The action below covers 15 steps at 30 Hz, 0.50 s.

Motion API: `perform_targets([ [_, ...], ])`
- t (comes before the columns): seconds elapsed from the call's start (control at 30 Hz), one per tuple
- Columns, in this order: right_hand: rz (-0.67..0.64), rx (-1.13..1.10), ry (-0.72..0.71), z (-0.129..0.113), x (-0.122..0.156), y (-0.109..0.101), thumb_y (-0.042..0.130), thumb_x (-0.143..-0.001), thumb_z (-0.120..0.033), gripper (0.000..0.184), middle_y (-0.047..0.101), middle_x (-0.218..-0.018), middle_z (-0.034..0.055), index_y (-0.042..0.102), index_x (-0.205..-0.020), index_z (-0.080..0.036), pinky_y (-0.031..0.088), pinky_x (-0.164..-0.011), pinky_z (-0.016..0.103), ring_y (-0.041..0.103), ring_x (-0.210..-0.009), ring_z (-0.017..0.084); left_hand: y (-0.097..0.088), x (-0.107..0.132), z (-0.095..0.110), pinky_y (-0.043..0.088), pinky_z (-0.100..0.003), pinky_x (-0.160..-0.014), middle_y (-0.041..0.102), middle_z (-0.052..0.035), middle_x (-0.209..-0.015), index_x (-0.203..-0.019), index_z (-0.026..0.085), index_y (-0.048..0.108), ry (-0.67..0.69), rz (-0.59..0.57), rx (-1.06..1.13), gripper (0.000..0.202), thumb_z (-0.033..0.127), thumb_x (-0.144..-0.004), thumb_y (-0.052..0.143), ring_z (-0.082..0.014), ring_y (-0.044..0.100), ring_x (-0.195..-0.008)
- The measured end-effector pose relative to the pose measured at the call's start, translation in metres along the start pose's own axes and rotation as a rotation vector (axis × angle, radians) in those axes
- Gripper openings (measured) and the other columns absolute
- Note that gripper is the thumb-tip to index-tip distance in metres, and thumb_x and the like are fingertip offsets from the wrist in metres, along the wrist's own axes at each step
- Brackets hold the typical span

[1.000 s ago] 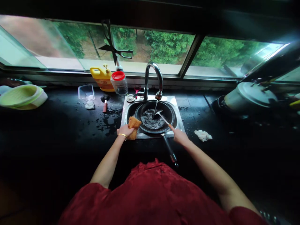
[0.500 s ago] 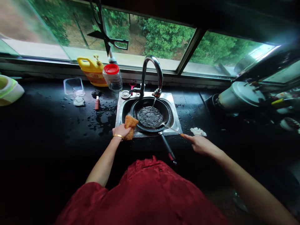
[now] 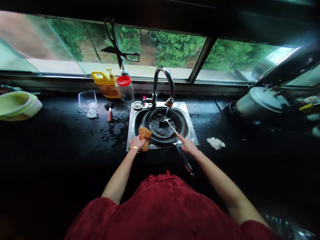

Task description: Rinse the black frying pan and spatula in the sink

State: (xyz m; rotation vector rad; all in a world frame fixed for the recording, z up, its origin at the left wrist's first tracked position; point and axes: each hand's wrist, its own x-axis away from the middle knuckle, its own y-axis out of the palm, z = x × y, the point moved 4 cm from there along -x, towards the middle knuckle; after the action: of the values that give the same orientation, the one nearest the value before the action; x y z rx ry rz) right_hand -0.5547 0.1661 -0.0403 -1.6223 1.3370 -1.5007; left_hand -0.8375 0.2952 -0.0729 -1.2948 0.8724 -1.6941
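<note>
My left hand (image 3: 137, 142) is closed around a brown scouring cloth (image 3: 145, 135) at the sink's near left rim. In my right hand (image 3: 188, 145) is the handle of a metal spatula (image 3: 172, 126), its head reaching under the thin stream from the curved faucet (image 3: 163, 69). Below lies a black frying pan (image 3: 184, 128) with rippling water in it, set over the steel sink (image 3: 191, 130). The pan's black handle (image 3: 184, 158) sticks out past the counter's front edge, below my right wrist.
On the left stand a yellow jug (image 3: 103, 85), a red-lidded clear jar (image 3: 126, 90), a clear plastic box (image 3: 87, 99), a red-handled brush (image 3: 109, 115) and a green basket (image 3: 21, 105). A crumpled white cloth (image 3: 216, 143) and a large lidded pot (image 3: 261, 103) are on the right.
My right hand has moved left and forward, bringing the spatula head from the pan's near right side to under the water stream. My left hand keeps the cloth at the rim.
</note>
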Motion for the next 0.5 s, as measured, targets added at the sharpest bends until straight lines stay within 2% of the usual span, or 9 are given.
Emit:
perform_targets([
  [0.13, -0.018, -0.078, -0.057, -0.02, 0.001, 0.015, 0.04, -0.078, -0.012, 0.068, 0.06, -0.117, 0.0044, 0.026, -0.143, -0.027, 0.042, -0.086, 0.029, 0.057, -0.104, 0.02, 0.009, -0.004, 0.004, 0.042, -0.032, -0.078, 0.066, -0.0112, -0.102, -0.106, 0.017, 0.06, -0.002, 0.014, 0.029, 0.047, 0.051, -0.081, 0.038, -0.0265, 0.061, -0.096],
  [0.27, -0.016, -0.079, -0.053, -0.038, -0.006, 0.019, 0.039, -0.079, -0.012, 0.067, 0.06, -0.117, 0.007, 0.028, -0.143, -0.023, 0.041, -0.087, 0.029, 0.057, -0.104, 0.021, 0.012, -0.007, 0.007, 0.041, -0.034, -0.081, 0.066, -0.0108, -0.104, -0.106, 0.019, 0.06, -0.019, 0.024, 0.033, 0.046, 0.05, -0.081, 0.039, -0.0259, 0.06, -0.099],
  [0.37, -0.008, -0.072, -0.053, -0.041, -0.009, 0.016, 0.039, -0.079, -0.012, 0.066, 0.061, -0.113, 0.0097, 0.027, -0.144, -0.022, 0.041, -0.086, 0.032, 0.058, -0.101, 0.022, 0.013, -0.009, 0.007, 0.041, -0.035, -0.082, 0.066, -0.0107, -0.105, -0.105, 0.019, 0.06, -0.016, 0.02, 0.044, 0.045, 0.05, -0.08, 0.039, -0.0261, 0.059, -0.1],
  [0.5, -0.044, -0.051, -0.114, -0.034, 0.006, 0.008, 0.043, -0.076, -0.009, 0.073, 0.063, -0.105, 0.007, 0.024, -0.144, -0.03, 0.041, -0.08, 0.029, 0.06, -0.093, 0.021, 0.015, -0.011, 0.005, 0.041, -0.036, -0.082, 0.066, -0.0098, -0.105, -0.102, 0.019, 0.061, -0.022, 0.02, 0.04, 0.045, 0.05, -0.08, 0.039, -0.0261, 0.06, -0.099],
])
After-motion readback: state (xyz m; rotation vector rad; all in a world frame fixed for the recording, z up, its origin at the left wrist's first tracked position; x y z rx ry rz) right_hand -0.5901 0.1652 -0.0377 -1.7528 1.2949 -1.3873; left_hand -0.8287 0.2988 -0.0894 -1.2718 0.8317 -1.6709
